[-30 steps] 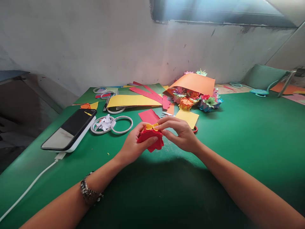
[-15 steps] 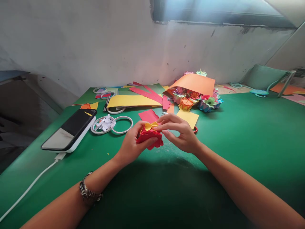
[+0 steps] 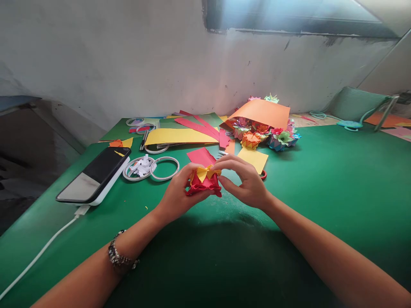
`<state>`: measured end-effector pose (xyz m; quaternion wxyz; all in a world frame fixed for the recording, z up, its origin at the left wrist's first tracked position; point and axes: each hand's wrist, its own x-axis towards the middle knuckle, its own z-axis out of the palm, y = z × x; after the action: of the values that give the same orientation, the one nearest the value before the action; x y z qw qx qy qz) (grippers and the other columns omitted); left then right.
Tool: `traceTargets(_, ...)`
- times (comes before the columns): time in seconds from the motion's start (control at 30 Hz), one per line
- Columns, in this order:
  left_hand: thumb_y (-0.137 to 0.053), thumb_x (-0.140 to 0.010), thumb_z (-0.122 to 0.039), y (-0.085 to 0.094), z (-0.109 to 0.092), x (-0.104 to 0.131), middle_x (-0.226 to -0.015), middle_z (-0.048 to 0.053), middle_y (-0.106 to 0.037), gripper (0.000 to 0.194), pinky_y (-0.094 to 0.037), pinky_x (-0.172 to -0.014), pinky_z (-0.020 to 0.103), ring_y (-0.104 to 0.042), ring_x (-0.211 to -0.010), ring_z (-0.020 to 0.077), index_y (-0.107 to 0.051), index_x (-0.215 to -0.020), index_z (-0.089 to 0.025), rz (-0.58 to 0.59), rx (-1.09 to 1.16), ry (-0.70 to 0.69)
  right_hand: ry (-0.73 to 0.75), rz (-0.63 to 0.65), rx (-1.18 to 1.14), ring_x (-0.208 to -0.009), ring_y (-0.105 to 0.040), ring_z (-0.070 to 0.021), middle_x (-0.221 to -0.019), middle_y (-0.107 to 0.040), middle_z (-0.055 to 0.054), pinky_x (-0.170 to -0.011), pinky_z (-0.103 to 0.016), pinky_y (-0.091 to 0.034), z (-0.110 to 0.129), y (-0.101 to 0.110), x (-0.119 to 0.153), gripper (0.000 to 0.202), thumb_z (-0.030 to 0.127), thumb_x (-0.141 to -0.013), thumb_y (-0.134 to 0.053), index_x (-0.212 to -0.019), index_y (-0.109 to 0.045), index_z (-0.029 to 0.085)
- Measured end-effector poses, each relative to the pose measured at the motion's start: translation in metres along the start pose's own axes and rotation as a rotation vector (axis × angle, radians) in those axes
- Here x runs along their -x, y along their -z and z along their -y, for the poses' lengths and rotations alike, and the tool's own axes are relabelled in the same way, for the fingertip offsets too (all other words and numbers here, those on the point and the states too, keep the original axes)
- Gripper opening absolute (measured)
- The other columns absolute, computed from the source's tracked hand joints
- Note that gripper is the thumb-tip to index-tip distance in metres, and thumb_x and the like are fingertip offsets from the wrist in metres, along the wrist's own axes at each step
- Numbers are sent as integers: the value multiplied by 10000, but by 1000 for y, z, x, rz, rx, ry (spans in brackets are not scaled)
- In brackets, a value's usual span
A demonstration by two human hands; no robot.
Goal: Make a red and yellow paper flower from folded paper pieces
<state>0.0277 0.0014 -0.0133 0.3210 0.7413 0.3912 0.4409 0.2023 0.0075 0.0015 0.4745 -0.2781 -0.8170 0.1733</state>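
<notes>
Red paper piece (image 3: 206,184) tilted, yellow paper (image 3: 202,173) showing more

The camera (head-worn) looks forward and down over the green tabletop (image 3: 340,192). It faces a grey wall (image 3: 135,60).

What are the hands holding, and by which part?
A red-and-yellow paper piece: the left hand grips its red side; the right hand touches its yellow top.

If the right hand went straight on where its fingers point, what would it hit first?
The right hand would first meet the folded yellow paper it seems to touch, on the red paper; beyond, probably the left hand.
</notes>
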Motion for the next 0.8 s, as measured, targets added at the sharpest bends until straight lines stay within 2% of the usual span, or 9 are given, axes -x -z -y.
traceTargets(0.27, -604, -686, -264, 2, 2, 0, -808, -1, -503, 278, -405, -559, 219, -480, -653, 105, -458, -913, -196, 97, 22, -36, -37, 43, -51, -741, -560, -120, -794, -605, -19, -694, -292, -495, -4, 3, -1, 97, 186, -770, -564, -865, -570, 204)
traceTargets(0.4, -598, -682, -222, 5, 4, -1, -846, 20, -538, 260, -428, -613, 240, -505, -712, 122, -476, -909, -189, 176, 0, -96, 15, 130, 4, -705, -560, -101, -777, -623, -14, -667, -255, -489, -5, 7, -2, 86, 190, -778, -582, -863, -600, 191)
traceTargets(0.53, -592, -683, -190, 7, 5, -2, -910, 41, -571, 259, -442, -683, 266, -530, -790, 143, -482, -918, -190, 213, -27, -134, 76, 154, 101, -666, -572, -102, -742, -641, -19, -622, -235, -483, -6, 9, -1, 81, 200, -782, -589, -855, -617, 178)
traceTargets(0.7, -595, -675, -199, 7, 6, -3, -923, 35, -582, 269, -448, -691, 272, -541, -793, 146, -495, -925, -201, 233, -30, -91, 116, 171, 212, -661, -583, -114, -742, -662, -21, -608, -243, -475, -7, 10, 0, 91, 209, -812, -549, -868, -615, 182)
traceTargets(0.8, -617, -659, -216, 8, 5, -3, -920, 32, -585, 286, -457, -671, 263, -548, -765, 140, -501, -920, -200, 236, 31, -24, 71, 212, 176, -660, -581, -113, -724, -655, -14, -621, -247, -478, -9, 12, -1, 105, 229, -807, -557, -884, -612, 185)
